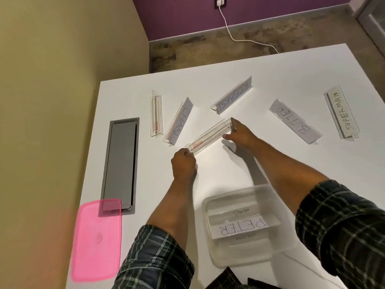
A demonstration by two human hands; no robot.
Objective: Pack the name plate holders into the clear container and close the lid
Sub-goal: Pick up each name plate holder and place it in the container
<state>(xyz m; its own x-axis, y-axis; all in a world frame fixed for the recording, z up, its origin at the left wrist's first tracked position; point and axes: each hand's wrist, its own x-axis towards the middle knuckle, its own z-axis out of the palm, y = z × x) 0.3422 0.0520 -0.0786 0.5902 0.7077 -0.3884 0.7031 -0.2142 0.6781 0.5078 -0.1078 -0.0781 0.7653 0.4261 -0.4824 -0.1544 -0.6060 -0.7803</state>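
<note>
A blank clear name plate holder [208, 136] lies slanted in the middle of the white table. My left hand [183, 163] pinches its near end and my right hand [239, 134] grips its far end. Other holders lie scattered: an empty one [156, 115], CHAN [179, 122], KOSAKSI [232, 95], BUTER [294, 120] and SUPERMAN [341, 112]. The clear container [245, 255] stands near the front edge and holds several holders, with PETER [239, 226] on top. The pink lid [96, 240] lies flat at the front left.
A grey cable hatch [121, 163] is set into the table on the left, its near end under the pink lid. A white cable [235, 36] runs across the floor from a wall socket to behind the table. A beige wall stands on the left.
</note>
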